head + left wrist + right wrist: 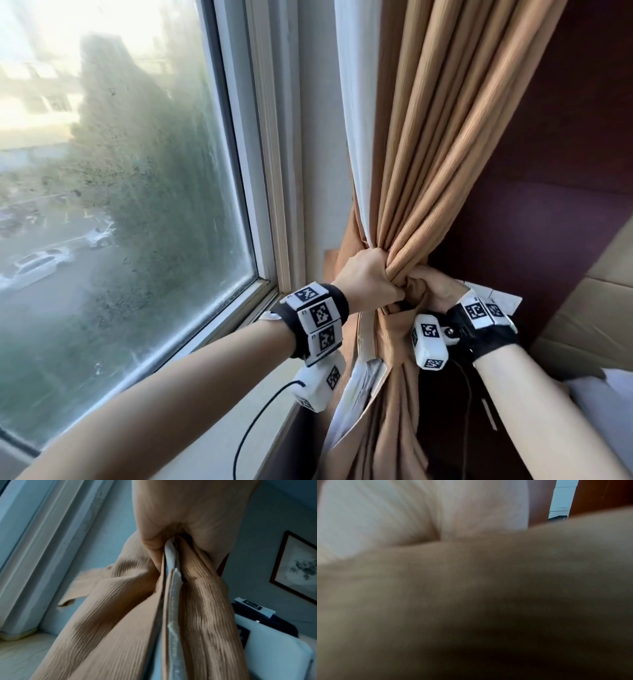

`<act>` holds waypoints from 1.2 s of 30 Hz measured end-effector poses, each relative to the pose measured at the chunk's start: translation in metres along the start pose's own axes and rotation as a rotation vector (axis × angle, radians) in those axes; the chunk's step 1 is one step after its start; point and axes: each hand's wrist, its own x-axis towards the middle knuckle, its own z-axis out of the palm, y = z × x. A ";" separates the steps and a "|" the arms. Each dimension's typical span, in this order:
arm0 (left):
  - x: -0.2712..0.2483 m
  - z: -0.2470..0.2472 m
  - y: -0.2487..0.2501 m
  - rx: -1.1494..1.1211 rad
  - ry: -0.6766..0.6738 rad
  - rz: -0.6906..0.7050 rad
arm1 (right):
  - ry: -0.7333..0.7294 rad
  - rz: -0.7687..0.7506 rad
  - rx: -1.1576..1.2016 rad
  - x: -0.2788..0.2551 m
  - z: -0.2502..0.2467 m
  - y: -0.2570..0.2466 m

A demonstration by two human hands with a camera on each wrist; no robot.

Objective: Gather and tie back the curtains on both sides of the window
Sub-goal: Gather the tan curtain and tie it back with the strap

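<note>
A tan ribbed curtain (442, 144) with a white lining (359, 113) hangs at the right side of the window, bunched into a tight waist. My left hand (368, 279) grips the bundle from the window side, fingers wrapped round the folds. My right hand (435, 289) grips the same waist from the wall side. In the left wrist view the tan curtain (202, 601) spreads out below my left hand (188, 517), its pale lining edge (173, 582) showing between the folds. The right wrist view is filled with blurred curtain cloth (471, 601). No tie-back is clearly visible.
The window pane (120, 188) and its frame (270, 171) fill the left, with a pale sill (260, 421) below. A dark maroon wall panel (548, 171) stands behind the curtain. A framed picture (298, 566) hangs on the far wall.
</note>
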 end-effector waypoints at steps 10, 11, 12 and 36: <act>0.000 0.010 0.007 0.400 -0.044 0.232 | 0.050 -0.032 0.062 -0.019 -0.012 0.001; -0.001 0.003 0.010 0.446 -0.114 0.189 | 0.045 -0.027 0.072 -0.020 -0.011 0.001; -0.002 -0.007 0.015 0.438 -0.217 0.143 | 0.021 -0.018 0.085 -0.021 -0.010 0.001; 0.044 -0.016 -0.074 0.093 -0.043 0.017 | 0.166 -0.142 0.024 -0.028 -0.013 0.002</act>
